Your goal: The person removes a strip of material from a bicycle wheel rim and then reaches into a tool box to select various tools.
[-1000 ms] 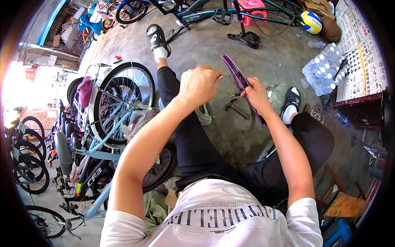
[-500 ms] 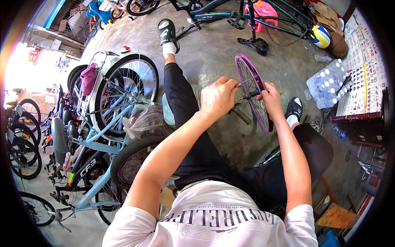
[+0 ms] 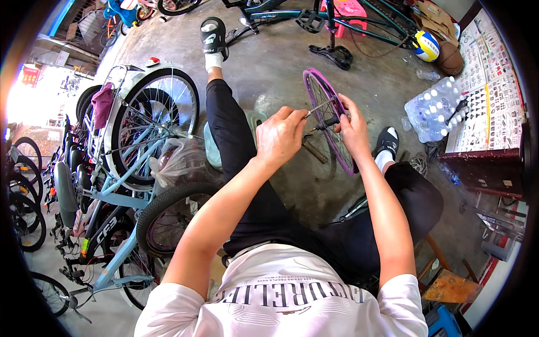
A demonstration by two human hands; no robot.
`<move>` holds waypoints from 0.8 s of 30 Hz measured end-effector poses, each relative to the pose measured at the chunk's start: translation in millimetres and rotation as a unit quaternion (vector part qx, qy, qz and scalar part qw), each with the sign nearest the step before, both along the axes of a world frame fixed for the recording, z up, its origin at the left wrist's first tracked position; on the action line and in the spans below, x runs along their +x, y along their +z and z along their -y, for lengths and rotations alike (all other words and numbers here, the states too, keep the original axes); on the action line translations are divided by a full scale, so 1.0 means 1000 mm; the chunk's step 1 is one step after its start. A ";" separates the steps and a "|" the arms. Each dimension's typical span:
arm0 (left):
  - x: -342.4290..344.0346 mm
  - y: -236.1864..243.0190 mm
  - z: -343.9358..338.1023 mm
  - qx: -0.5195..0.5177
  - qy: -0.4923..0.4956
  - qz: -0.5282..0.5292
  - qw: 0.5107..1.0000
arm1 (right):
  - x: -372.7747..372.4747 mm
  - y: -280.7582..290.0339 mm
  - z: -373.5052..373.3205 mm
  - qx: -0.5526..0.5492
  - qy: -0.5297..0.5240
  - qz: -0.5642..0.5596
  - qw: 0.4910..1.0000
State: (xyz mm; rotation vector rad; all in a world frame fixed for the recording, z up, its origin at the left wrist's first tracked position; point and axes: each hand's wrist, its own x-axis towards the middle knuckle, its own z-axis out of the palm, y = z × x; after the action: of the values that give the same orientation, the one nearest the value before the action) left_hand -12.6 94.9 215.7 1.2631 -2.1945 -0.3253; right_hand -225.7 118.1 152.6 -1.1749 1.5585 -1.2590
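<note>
A small purple-rimmed bicycle wheel (image 3: 343,154) stands tilted between my legs, its spokes and dark hub showing. My right hand (image 3: 353,133) is closed on the near right side of the wheel, with its upper fingers along the rim. In my left hand (image 3: 279,135) is a screwdriver (image 3: 321,106); only its thin metal shaft shows, the handle being hidden in the fist. The shaft reaches across the spokes to the inner side of the rim, close to my right fingertips. Below the wheel a hammer (image 3: 315,151) with a wooden handle lies on the floor.
At left, a light blue bicycle (image 3: 126,196) and a loose tyre (image 3: 147,224) crowd my left leg. A dark green bicycle frame (image 3: 281,15) lies ahead. Wrapped water bottles (image 3: 435,109), a volleyball (image 3: 426,46) and a basketball (image 3: 449,58) are at right.
The whole view has shifted, so everything sits further left. My right fingers have stretched up along the rim toward the screwdriver's tip. My left hand keeps its grip.
</note>
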 end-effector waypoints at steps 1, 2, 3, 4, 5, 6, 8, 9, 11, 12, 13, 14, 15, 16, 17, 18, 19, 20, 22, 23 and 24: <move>-0.001 0.001 0.001 -0.006 -0.003 0.002 1.000 | -0.001 0.000 0.000 0.003 0.000 -0.002 1.000; 0.000 0.000 0.002 -0.005 -0.007 0.003 1.000 | -0.001 0.000 0.000 0.003 0.000 -0.001 1.000; 0.001 0.000 0.003 -0.005 -0.012 0.004 1.000 | -0.002 -0.002 0.000 0.002 -0.001 0.000 1.000; 0.002 -0.001 0.004 -0.004 -0.016 0.004 1.000 | -0.002 -0.003 0.000 0.001 -0.002 0.000 1.000; 0.003 -0.001 0.005 -0.002 -0.021 0.005 1.000 | -0.003 -0.004 0.000 0.000 -0.004 -0.002 1.000; 0.004 -0.001 0.006 0.000 -0.025 0.006 1.000 | -0.003 -0.004 -0.001 -0.001 -0.007 -0.004 1.000; 0.006 0.000 0.007 0.004 -0.031 0.004 0.999 | -0.002 -0.003 -0.001 -0.001 -0.012 0.001 1.000; 0.008 0.000 0.008 0.006 -0.032 0.002 0.999 | 0.000 0.000 -0.001 0.000 -0.014 0.008 1.000; 0.009 -0.001 0.010 0.008 -0.035 -0.001 0.999 | 0.000 0.001 -0.002 -0.005 -0.017 0.010 1.000; 0.010 -0.002 0.012 0.006 -0.038 -0.001 0.999 | 0.000 0.000 -0.002 -0.009 -0.016 0.005 1.000; 0.010 -0.003 0.013 0.005 -0.040 -0.001 0.999 | 0.000 -0.002 -0.001 -0.013 -0.016 -0.001 1.000; 0.010 -0.003 0.014 0.006 -0.042 0.000 0.999 | -0.001 -0.004 -0.001 -0.019 -0.024 -0.003 1.000; 0.011 -0.002 0.014 0.007 -0.044 0.001 0.999 | 0.000 -0.006 0.000 -0.025 -0.033 -0.006 0.999; 0.011 -0.001 0.015 0.008 -0.046 0.002 0.999 | -0.001 -0.008 0.000 -0.031 -0.042 -0.009 0.999; 0.012 0.000 0.016 0.012 -0.048 0.002 0.999 | -0.001 -0.007 0.000 -0.027 -0.046 -0.007 0.999; 0.012 0.001 0.016 0.015 -0.050 0.002 0.999 | 0.000 -0.006 0.000 -0.023 -0.050 -0.006 0.998; 0.013 0.002 0.017 0.019 -0.051 0.001 0.998 | 0.000 -0.006 0.000 -0.019 -0.055 -0.004 0.998; 0.014 0.002 0.018 0.025 -0.051 0.000 0.998 | 0.000 -0.006 0.000 -0.023 -0.057 -0.011 0.998; 0.014 0.002 0.020 0.038 -0.051 -0.003 0.998 | 0.000 -0.007 0.000 -0.031 -0.062 -0.025 0.997; 0.015 0.002 0.020 0.037 -0.051 -0.004 0.998 | 0.000 -0.004 0.000 -0.029 -0.061 -0.054 0.996; 0.016 0.001 0.020 0.035 -0.050 -0.004 0.998 | 0.000 0.000 0.000 -0.026 -0.060 -0.083 0.994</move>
State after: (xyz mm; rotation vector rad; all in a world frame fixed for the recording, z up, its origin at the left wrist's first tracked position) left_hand 3.5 74.9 217.1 1.1888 -2.2617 -0.4495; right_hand -225.8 118.5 152.9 -1.2626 1.7495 -1.3149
